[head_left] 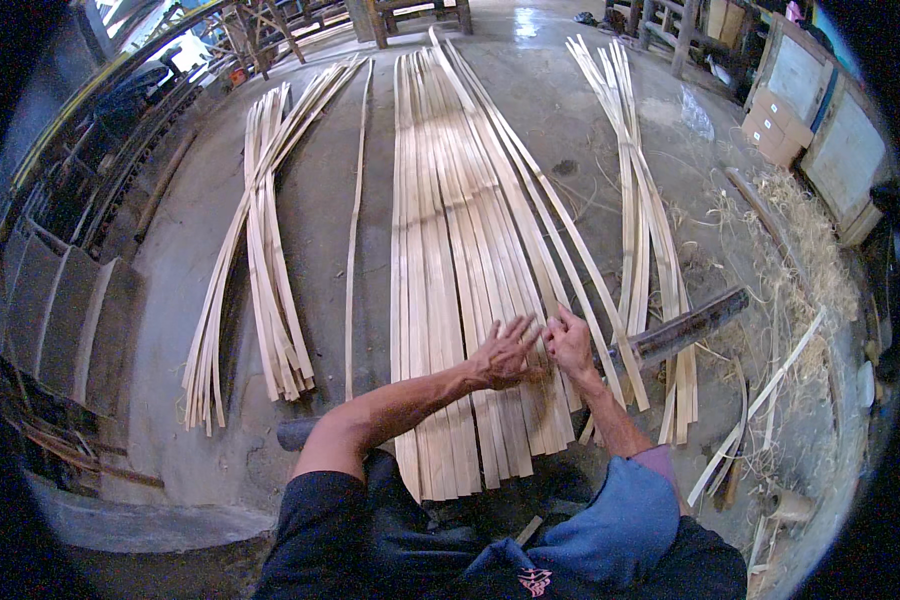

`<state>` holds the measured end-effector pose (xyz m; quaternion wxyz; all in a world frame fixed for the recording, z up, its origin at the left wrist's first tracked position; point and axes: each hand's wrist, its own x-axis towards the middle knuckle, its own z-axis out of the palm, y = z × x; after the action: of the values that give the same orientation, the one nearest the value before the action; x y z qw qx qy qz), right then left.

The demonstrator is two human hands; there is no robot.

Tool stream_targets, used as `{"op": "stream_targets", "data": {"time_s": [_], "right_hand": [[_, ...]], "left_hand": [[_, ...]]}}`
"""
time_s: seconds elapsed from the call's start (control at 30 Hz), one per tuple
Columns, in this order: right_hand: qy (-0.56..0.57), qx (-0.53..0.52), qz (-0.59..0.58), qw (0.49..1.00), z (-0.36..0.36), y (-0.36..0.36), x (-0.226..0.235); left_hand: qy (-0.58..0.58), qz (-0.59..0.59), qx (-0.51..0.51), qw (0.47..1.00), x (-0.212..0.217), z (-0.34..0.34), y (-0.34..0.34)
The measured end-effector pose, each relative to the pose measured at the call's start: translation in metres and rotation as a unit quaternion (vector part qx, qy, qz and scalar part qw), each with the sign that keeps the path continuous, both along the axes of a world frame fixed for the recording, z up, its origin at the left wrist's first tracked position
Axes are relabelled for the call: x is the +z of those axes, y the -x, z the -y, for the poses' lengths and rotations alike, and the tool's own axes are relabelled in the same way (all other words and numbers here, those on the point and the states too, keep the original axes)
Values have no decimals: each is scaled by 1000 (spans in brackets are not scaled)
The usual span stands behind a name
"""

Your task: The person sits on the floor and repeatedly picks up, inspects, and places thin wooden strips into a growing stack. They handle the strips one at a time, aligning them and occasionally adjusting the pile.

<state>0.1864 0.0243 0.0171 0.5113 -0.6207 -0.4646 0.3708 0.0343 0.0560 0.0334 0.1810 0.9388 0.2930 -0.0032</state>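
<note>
Long pale wooden or bamboo strips (pixel 440 260) lie side by side in a wide row in front of me, running away across the floor. My left hand (pixel 508 355) is over the near right part of the row, fingers spread, palm down, slightly blurred. Just to its right, my right hand (pixel 570 345) is closed above the row's right edge; whatever its fingers hold is hidden. Several looser strips (pixel 560 210) slant along that edge, beside and past my right hand. A dark round bar (pixel 685 328) shows on the right, apparently crossing beneath the row.
Crossed strip bundles lie left (pixel 260 250) and right (pixel 635 200), with a single strip (pixel 358 230) nearer the row. Curly shavings (pixel 810 260) heap at the right by a cardboard box (pixel 776 127). Grey stepped blocks (pixel 55 310) stand at the left; wooden trestles (pixel 270 35) stand at the back.
</note>
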Motion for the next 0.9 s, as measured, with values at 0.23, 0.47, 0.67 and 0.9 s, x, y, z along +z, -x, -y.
{"op": "stream_targets", "data": {"time_s": [0.23,0.47,0.67,0.9], "right_hand": [[166,7,-51,985,4,-34,-27],[124,11,111,986,8,-35,-3],[45,-2,138,989,5,-25,-28],[188,37,-57,980,14,-26,-16]], "left_hand": [[-21,14,-113,993,-16,16,-23],[-4,-4,-85,996,-15,21,-23],[-30,83,-73,993,-23,25,-21],[1,72,-62,996,-30,26,-22]]}}
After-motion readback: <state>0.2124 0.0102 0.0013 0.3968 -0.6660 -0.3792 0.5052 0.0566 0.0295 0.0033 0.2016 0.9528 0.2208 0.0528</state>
